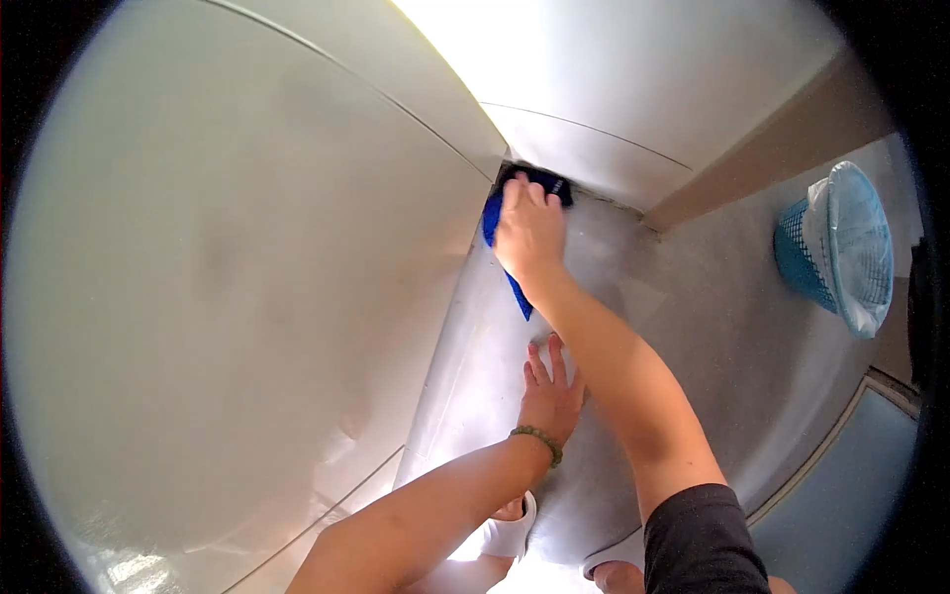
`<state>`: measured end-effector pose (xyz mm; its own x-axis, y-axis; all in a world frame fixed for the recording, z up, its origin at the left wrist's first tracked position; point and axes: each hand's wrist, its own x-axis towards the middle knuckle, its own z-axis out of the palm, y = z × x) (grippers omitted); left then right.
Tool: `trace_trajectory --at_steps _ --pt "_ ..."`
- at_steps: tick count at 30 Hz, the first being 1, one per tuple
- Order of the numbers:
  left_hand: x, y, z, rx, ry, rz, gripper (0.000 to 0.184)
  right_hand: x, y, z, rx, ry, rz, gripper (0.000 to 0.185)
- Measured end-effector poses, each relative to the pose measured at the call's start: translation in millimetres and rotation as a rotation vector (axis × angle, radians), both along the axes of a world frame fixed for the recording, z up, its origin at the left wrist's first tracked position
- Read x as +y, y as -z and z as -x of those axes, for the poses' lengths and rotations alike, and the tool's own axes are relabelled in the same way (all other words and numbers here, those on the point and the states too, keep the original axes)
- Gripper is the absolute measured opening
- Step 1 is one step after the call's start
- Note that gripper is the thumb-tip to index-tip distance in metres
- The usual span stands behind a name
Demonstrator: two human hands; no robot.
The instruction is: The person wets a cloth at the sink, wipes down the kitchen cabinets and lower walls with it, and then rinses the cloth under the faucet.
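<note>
Your right hand [534,233] bears down on a blue cloth [492,218] at the far end of the pale panel [247,247], right where the panel's foot meets the grey floor [693,277]. Your right fingers sit close together on the fabric, partly curled; whether they pinch a fold or only press it flat, you cannot tell from here. A dark patch with small pale marks [558,190] shows beside them, perhaps part of the same cloth.

The cloth looks light, soft and limp, likely to bunch and slide under pressure, with nothing about it to break. The gathered part beneath your right fingers seems the surest hold; the loose pointed tail, trailing along the panel's foot toward you, probably gives a softer one and would flop.

Your left hand [554,396], a beaded bracelet [539,443] at its wrist, sits nearer you along the panel, its fingers spread wide, holding nothing visible, seemingly resting on the floor.

Well apart from the panel, across the floor, stands a blue lattice bin [802,257]. A thin see-through liner [861,238] fills it and folds over its rim; what lies deep inside, you cannot tell.
</note>
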<state>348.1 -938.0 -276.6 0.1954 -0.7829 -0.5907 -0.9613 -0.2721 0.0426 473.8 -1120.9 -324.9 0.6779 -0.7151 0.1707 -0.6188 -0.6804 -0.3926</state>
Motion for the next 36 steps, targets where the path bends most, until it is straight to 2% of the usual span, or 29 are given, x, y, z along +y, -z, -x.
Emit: trace_trajectory --at_steps 2,4,6,9,12,15,20,22,24,25,28,30,32,34,36 --pt "2 7 2 -0.009 -0.012 0.068 0.054 -2 -6 19 -0.02 0.058 -0.009 0.036" --pt "2 10 3 -0.013 -0.024 0.092 0.055 -2 -22 37 0.032 0.115 -0.112 0.047" --pt "0 10 2 -0.018 -0.039 0.075 0.057 2 -19 40 -0.004 0.126 -0.049 0.051" --pt "3 20 7 -0.063 -0.079 0.13 0.05 9 -13 13 -0.166 0.044 -0.013 0.054" --pt "10 33 7 -0.05 -0.038 0.12 0.049 4 -6 -19 -0.147 -0.106 -0.042 0.051" --pt "2 16 3 -0.001 -0.02 0.028 0.052 1 -2 -10 -0.116 -0.114 0.048 0.052" --pt "-1 7 2 -0.043 0.013 0.043 0.056 -5 -15 42 -0.012 0.034 -0.089 0.059" --pt "2 11 2 -0.06 0.02 0.105 0.058 -4 -17 75 -0.023 0.182 -0.132 0.06" --pt "6 16 2 -0.047 0.007 0.185 0.06 -5 -2 108 -0.099 0.292 -0.042 0.057" --pt "7 16 2 -0.039 -0.001 0.183 0.059 -6 -9 116 -0.09 0.258 -0.029 0.052" --pt "5 15 2 -0.02 -0.03 0.151 0.059 -1 -13 99 -0.074 0.335 0.035 0.049" --pt "3 7 1 -0.009 -0.035 0.098 0.059 4 -10 83 -0.24 0.281 -0.097 0.043" --pt "5 11 2 -0.009 -0.042 0.129 0.057 4 10 60 -0.42 0.084 -0.044 0.039" --pt "1 12 3 0.064 -0.12 0.162 0.055 -3 20 31 -0.378 0.041 -0.124 0.048" --pt "-3 6 1 0.202 -0.274 0.196 0.052 -12 14 5 -0.281 0.001 -0.148 0.048"
